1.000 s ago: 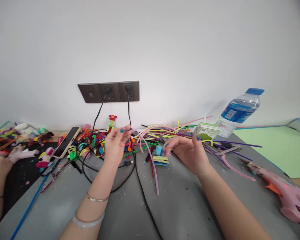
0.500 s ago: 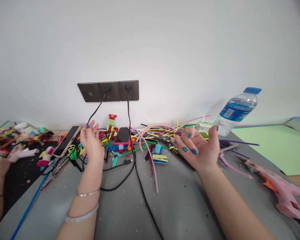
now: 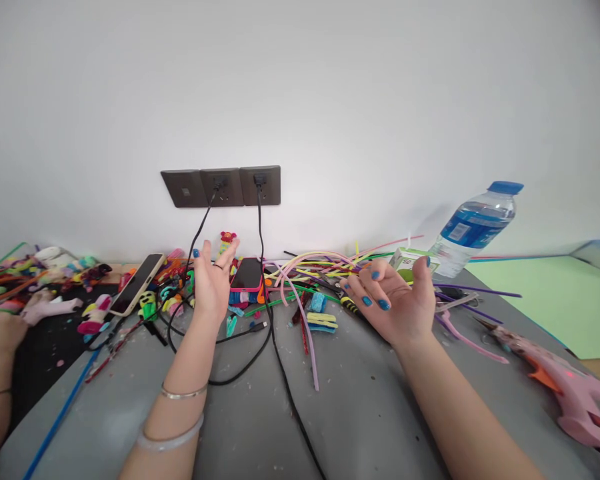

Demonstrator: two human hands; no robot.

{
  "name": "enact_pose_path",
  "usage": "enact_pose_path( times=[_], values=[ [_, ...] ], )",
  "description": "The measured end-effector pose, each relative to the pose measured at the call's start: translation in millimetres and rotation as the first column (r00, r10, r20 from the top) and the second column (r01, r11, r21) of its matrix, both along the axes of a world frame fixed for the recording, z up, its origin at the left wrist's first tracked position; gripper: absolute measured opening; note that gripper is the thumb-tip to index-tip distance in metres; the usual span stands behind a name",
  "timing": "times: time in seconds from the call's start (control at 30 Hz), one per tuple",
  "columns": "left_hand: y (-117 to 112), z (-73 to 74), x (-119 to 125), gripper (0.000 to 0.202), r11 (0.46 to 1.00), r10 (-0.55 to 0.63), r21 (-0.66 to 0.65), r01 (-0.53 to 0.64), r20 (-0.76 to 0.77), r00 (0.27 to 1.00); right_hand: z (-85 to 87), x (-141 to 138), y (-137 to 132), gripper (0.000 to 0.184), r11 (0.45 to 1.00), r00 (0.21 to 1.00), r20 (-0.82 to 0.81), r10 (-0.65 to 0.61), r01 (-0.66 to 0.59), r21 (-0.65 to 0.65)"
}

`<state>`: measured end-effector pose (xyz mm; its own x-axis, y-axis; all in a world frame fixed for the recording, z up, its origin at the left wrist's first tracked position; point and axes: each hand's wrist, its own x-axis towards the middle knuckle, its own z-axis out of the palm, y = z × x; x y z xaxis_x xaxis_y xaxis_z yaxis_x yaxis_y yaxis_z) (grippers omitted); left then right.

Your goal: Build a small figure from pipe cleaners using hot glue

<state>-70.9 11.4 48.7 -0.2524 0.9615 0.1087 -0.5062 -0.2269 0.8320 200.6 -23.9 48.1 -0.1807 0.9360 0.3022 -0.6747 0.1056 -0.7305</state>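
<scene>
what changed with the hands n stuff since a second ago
The left hand moved leftward, away from the right-hand cable, its fingers spreading and the pink-edged phone coming into view. The right hand turned more palm-up. The bottle and glue gun stayed put.

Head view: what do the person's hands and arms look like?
The left hand and right hand show blue nail polish. The left arm carries a thin, silver-coloured metal bangle and a thicker, smooth whitish bangle; the right arm shows none. No sleeves show.
</scene>
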Motion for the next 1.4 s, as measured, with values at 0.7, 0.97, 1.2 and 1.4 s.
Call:
enact_pose_path(
  times=[0.7, 0.97, 1.2, 1.4],
  values=[
    [-29.4, -0.5, 31.0, 0.089, 0.469, -0.882, 0.105, 0.877, 0.097, 0.460, -15.8, -11.3, 8.0, 0.032, 0.998, 0.966, 0.254, -0.058, 0.062, -0.008],
    [-30.9, -11.2, 44.9, 0.089, 0.321, -0.939, 0.082, 0.943, 0.161, 0.305, -27.4, -12.6, 12.2, 0.035, 0.991, 0.920, 0.380, -0.096, 0.125, -0.051],
    [-25.1, -15.6, 45.9, 0.069, 0.515, -0.855, 0.036, 0.857, 0.089, 0.510, -10.3, -7.8, 3.6, 0.045, 0.989, 0.986, 0.095, 0.138, -0.132, -0.069],
    [-21.2, -22.9, 47.4, 0.050, 0.592, -0.803, -0.035, 0.805, 0.051, 0.593, -3.8, 0.2, -11.7, 0.075, 0.540, 0.505, -0.217, 0.836, -0.683, 0.492]
  ],
)
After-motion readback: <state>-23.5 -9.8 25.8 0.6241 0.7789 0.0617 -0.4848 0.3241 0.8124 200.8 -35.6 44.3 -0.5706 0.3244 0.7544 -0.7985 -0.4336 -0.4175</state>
